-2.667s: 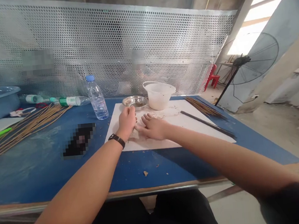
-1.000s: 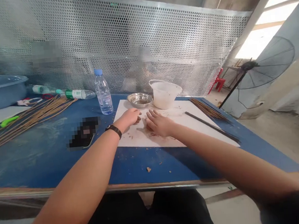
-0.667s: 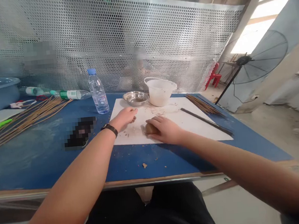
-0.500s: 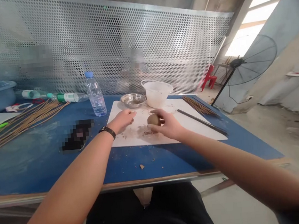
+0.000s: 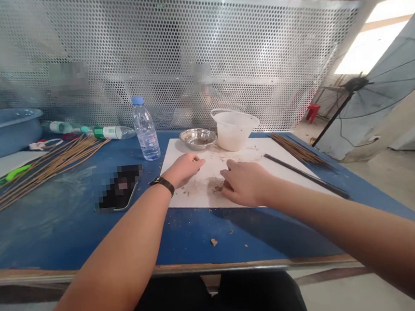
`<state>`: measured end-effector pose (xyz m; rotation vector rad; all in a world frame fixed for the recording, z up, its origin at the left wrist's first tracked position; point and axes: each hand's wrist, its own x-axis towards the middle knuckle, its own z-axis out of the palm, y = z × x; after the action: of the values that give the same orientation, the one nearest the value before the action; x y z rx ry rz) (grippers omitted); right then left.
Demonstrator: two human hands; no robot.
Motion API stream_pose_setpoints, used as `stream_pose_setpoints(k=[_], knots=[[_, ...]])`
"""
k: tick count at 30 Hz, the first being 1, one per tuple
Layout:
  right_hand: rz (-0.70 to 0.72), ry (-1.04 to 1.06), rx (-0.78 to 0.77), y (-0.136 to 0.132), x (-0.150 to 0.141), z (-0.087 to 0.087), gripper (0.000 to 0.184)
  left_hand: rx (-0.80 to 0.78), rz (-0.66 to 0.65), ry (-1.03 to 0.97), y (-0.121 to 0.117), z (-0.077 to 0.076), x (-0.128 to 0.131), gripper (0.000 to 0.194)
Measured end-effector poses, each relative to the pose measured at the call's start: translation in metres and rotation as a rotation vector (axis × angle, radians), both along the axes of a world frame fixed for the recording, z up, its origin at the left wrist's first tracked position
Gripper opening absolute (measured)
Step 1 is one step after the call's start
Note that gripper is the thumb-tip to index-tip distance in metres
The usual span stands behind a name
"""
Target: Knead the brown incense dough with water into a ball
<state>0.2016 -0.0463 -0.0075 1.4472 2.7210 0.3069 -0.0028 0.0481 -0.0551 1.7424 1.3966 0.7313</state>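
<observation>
Apparently the white sheet (image 5: pixel 200 195) lies there to catch brown crumbs (image 5: pixel 216 189): on it the left hand (image 5: pixel 184 169) rests loosely open, the right hand (image 5: pixel 247 183) curls downward (gripping anything? I cannot tell).

- 12 o'clock: two seated figures (image 5: pixel 202 98) behind the perforated metal screen (image 5: pixel 257 64), blurred; activity unreadable.
- 9 o'clock: handset-shaped object (image 5: pixel 119 186) on the table (image 5: pixel 54 227), pixelated; identity unconfirmed.
- 10 o'clock: blue basin (image 5: pixel 2 132), cut off by frame edge.
- Center: right hand (image 5: pixel 248 183), palm down; contents of grip hidden.
- 12 o'clock: steel bowl (image 5: pixel 197 138), contents too small to identify.
</observation>
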Motion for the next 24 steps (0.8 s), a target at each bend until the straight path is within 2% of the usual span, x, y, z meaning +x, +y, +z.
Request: stream_pose_setpoints(k=[2,5,9,12,15,17,19,21,24], knots=[[0.044,0.055,-0.013,0.011,-0.002,-0.013,0.048,0.005,0.011,0.029,0.000,0.001,0.001,0.027],[0.053,0.130,-0.028,0.038,-0.006,-0.027,0.047,0.074,0.019,0.096,-0.001,0.002,0.005,0.026],[0.024,0.224,0.009,0.069,-0.016,-0.034,0.057,0.098,0.021,0.129,-0.001,0.003,0.007,0.024],[0.001,0.328,0.100,0.078,-0.020,-0.041,0.059,0.090,0.024,0.078,0.000,0.003,0.006,0.027],[0.033,0.432,0.230,0.076,-0.016,-0.048,0.055,0.122,0.018,0.087,0.001,0.004,0.004,0.030],[0.073,0.459,0.246,0.067,-0.006,-0.046,0.058,0.132,0.019,0.114,0.002,0.004,0.003,0.030],[0.116,0.457,0.204,0.053,0.007,-0.037,0.059,0.137,0.023,0.130,0.003,0.003,0.003,0.029],[0.155,0.433,0.144,0.036,0.020,-0.024,0.053,0.139,0.026,0.123,0.003,0.001,0.003,0.028],[0.081,0.369,0.154,0.013,0.030,-0.009,0.047,0.143,0.037,0.107,0.004,-0.002,0.004,0.026]])
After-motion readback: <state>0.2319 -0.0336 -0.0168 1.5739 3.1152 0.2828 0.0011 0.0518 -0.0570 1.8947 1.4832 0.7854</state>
